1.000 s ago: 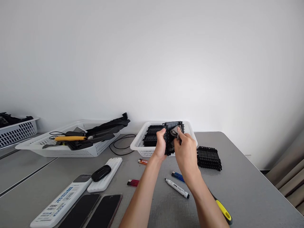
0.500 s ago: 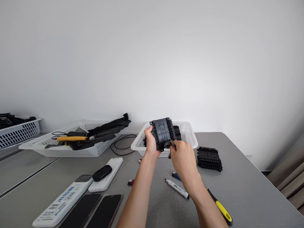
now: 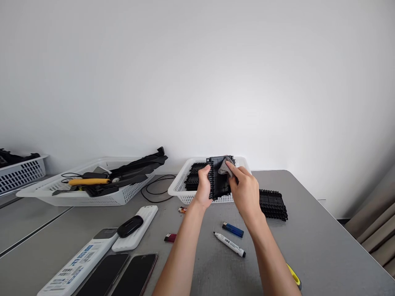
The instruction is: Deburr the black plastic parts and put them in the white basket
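My left hand [image 3: 204, 187] grips the left edge of a flat black plastic panel [image 3: 220, 187] with toothed sides, thumb on its near face. The panel is tilted up in front of a white basket [image 3: 177, 187]. A grey cloth [image 3: 226, 166] is pinched in my right hand [image 3: 247, 191] and pressed against the upper right of the panel's face. More black toothed panels [image 3: 193, 176] lie inside the basket. Another stack of black panels [image 3: 273, 204] sits on the table to the right, partly behind my right wrist.
On the grey table lie a blue lighter [image 3: 233, 229], a white marker [image 3: 230, 244], a dark red lighter [image 3: 170, 237] and a yellow-black handle [image 3: 294, 276]. To the left are two phones [image 3: 135, 275], white power banks [image 3: 135, 234], a black mouse [image 3: 130, 226] and a tool-filled basket [image 3: 114, 200].
The panel has shifted right and been turned. My right hand has carried the cloth from the panel's lower right corner up onto its face.
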Available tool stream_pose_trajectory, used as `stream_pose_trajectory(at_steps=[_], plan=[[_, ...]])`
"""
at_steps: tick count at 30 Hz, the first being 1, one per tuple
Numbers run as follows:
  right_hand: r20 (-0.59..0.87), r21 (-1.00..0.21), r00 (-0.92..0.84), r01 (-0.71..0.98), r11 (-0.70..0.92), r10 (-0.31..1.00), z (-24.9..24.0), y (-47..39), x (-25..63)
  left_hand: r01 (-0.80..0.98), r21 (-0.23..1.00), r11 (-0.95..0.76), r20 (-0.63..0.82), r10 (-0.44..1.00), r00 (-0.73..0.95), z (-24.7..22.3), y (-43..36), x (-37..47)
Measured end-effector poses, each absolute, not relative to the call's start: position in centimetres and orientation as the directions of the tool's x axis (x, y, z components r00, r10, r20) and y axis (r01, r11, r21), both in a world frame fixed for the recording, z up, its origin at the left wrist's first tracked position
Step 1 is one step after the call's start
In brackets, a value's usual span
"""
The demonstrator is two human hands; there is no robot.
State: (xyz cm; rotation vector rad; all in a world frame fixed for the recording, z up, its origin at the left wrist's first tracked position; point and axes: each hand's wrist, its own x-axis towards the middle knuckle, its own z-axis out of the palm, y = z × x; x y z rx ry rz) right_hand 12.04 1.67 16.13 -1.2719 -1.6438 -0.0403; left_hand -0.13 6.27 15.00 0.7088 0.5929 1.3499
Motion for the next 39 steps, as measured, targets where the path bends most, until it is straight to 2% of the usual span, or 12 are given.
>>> stream_pose_trajectory(at_steps=[5, 10, 15, 20, 27, 35, 39], plan=[[0.615, -0.504, 0.074, 0.802, 0.32, 0.785, 15.9, 1.6, 11.4, -0.677, 0.736, 0.01, 0.038, 0.998, 0.056, 15.5, 6.3, 0.3], [0.509, -0.512, -0.054, 0.784, 0.352, 0.859, 15.7, 1.2, 10.7, -0.735, 0.671, -0.096, 0.043, 0.995, -0.091, 16.1, 6.8, -0.9], [0.449, -0.546, -0.108, 0.752, 0.368, 0.887, 15.8, 1.5, 11.5, -0.692, 0.709, -0.134, 0.018, 0.985, -0.172, 15.4, 7.3, -1.5], [0.485, -0.542, -0.094, 0.748, 0.383, 0.87, 15.7, 1.7, 11.5, -0.684, 0.71, -0.169, 0.067, 0.983, -0.174, 15.6, 7.2, -0.9], [0.486, -0.564, -0.122, 0.713, 0.417, 0.865, 15.5, 1.3, 10.7, -0.704, 0.7, -0.12, 0.067, 0.993, -0.102, 16.0, 6.8, -0.6], [0.446, -0.693, -0.259, 0.506, 0.513, 0.857, 16.0, 0.8, 10.3, -0.694, 0.71, -0.117, 0.106, 0.993, -0.059, 16.6, 6.5, -0.6], [0.457, -0.654, -0.251, 0.555, 0.513, 0.853, 16.5, 0.5, 10.7, -0.699, 0.704, -0.127, 0.116, 0.991, -0.063, 17.0, 5.9, -0.6]])
